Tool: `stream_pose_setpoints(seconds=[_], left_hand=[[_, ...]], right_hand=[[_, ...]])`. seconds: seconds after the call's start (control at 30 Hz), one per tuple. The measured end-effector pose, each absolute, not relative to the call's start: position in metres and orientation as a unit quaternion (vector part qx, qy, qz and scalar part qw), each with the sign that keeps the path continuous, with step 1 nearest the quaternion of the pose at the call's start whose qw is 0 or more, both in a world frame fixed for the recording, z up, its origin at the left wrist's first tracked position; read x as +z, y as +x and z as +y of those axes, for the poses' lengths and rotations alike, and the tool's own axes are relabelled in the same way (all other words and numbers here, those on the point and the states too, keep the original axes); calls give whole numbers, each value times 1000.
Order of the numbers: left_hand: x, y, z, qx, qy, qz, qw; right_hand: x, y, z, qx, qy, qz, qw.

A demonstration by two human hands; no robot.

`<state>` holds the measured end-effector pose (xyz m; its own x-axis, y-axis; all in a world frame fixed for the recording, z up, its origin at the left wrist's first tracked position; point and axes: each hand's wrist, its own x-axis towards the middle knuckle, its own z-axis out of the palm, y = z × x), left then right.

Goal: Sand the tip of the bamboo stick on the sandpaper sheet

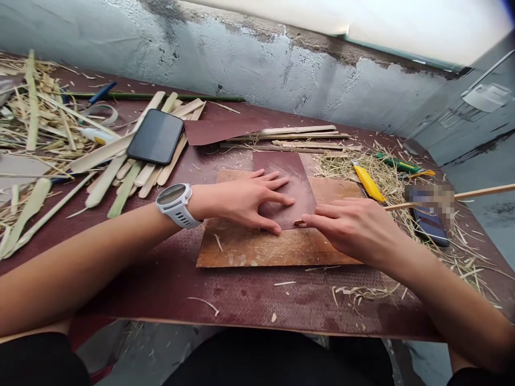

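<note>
My left hand (251, 199), with a grey watch (175, 199) on the wrist, presses flat with fingers spread on a dark reddish-brown sheet of sandpaper (295, 171). Pale dust marks the sheet's middle. Under it lies a wooden board (237, 249). In my right hand (354, 225) is a thin bamboo stick (486, 191), gripped near one end. That end pokes out past the fingertips and rests on the sandpaper's lower right part. The rest of the stick reaches off to the right edge of the view. My palm hides part of it.
Bamboo strips (104, 179) and a black phone (156, 136) lie left. A second sandpaper sheet (217, 131) sits behind the board. A yellow cutter (368, 182), a green cutter (398, 162), a dark phone (430, 225) and shavings are at right. A wall (241, 69) bounds the table's back.
</note>
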<state>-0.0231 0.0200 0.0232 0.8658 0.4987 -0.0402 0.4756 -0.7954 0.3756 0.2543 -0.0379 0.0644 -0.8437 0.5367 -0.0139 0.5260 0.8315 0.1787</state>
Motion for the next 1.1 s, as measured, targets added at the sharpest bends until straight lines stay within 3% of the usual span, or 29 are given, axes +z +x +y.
stream_pose_setpoints(seconds=[0.27,0.83,1.1], left_hand=[[24,-23,20,17,944,269,189],[15,-25,23,33,943,263,202],[16,-27,23,30,947,257,192]], right_hand=[[40,236,-40,55,262,962,-60],[57,229,-68,161,273,948,35],[58,228,-67,102,309,942,81]])
